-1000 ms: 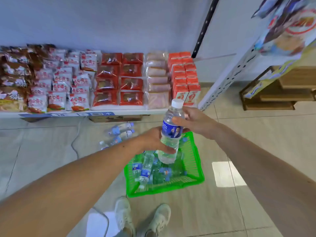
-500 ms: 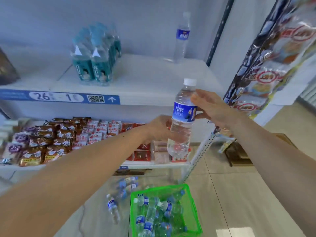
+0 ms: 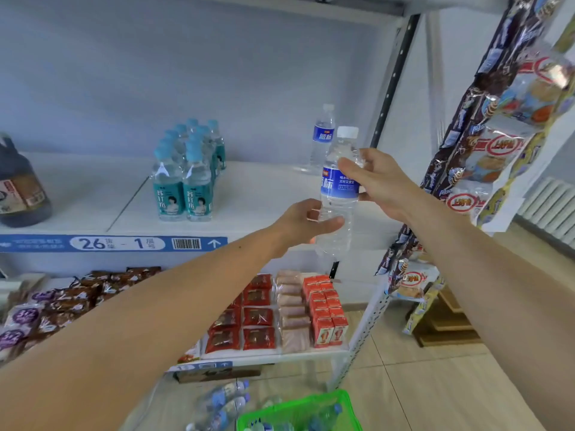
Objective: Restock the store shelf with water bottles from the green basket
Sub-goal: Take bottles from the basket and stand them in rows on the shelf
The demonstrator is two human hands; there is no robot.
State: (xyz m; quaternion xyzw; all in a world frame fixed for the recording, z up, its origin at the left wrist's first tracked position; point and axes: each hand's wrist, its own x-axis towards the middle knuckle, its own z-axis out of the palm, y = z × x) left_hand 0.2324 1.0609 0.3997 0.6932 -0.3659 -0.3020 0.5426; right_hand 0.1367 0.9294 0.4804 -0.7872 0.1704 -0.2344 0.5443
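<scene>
I hold a clear water bottle [image 3: 337,194] with a blue label and white cap upright in front of the white upper shelf [image 3: 264,194]. My left hand [image 3: 306,220] grips its lower body. My right hand [image 3: 378,181] grips it at the label from the right. A matching water bottle [image 3: 322,138] stands at the back right of that shelf. The green basket [image 3: 298,412] sits on the floor at the bottom edge, with more bottles inside.
A pack of teal-labelled bottles [image 3: 186,175] stands mid-shelf, a dark jug [image 3: 20,188] at the left. Snack packets [image 3: 258,315] fill the lower shelf. Hanging snack bags [image 3: 485,144] crowd the right. Loose bottles [image 3: 224,402] lie on the floor beside the basket.
Both hands have lifted the bottle from above the basket up to the level of the upper shelf. The view has tilted upward, so the basket has slid to the bottom edge.
</scene>
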